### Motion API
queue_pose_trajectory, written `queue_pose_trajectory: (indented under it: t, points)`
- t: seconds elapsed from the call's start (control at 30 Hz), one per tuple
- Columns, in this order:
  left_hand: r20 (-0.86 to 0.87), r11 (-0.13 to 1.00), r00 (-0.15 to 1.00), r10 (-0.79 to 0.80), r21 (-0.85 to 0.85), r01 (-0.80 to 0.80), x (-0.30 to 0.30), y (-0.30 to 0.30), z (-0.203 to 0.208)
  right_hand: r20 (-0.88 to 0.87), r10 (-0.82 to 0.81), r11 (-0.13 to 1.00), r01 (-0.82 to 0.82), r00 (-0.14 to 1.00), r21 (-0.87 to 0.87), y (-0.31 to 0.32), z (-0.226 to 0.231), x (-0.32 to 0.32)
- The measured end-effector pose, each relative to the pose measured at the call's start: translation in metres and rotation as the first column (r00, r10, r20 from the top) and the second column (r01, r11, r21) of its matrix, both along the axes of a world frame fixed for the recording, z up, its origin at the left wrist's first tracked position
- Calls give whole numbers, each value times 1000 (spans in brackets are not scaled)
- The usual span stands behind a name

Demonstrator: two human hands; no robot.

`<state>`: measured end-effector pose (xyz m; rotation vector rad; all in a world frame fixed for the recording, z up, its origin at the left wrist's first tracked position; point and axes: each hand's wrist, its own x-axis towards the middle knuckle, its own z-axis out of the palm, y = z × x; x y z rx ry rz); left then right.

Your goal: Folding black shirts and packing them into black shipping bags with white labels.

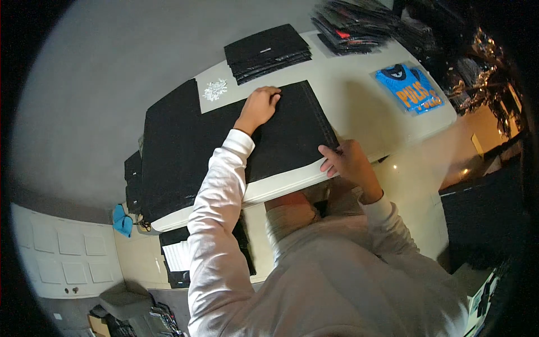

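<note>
A black garment, seemingly a T-shirt, lies flat across the pale table, its wide end to the left and a stitched hem at the right. My left hand rests on its far edge with the fingers stretched to the right and the thumb a little apart. By the near right corner of the hem is my right hand, fingers apart, thumb side over the cloth. Whether its fingertips touch the fabric is hard to tell. Beyond my left hand lies a small heap of white tags or clips.
Folded black garments are stacked at the far edge of the table. Bagged dark garments pile up behind them. A bagged blue garment with orange print lies at the right. Dark cloth hangs lower right.
</note>
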<state>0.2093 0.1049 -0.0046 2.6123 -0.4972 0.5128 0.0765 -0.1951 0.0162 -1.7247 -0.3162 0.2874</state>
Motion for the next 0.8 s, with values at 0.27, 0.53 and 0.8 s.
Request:
queue_pose_trajectory:
  t: [0.27, 0.53, 0.8]
  points:
    - [-171, 973, 978, 121, 215, -83, -20, -18, -23, 30, -92, 986, 95, 995, -140, 3, -2, 4]
    - [-139, 970, 983, 122, 228, -88, -10, -24, -27, 129, -132, 979, 150, 983, -139, -2, -19, 21]
    - [-122, 958, 976, 179, 248, -144, 5, -33, -27, 194, -250, 957, 273, 948, -97, -6, -27, 38]
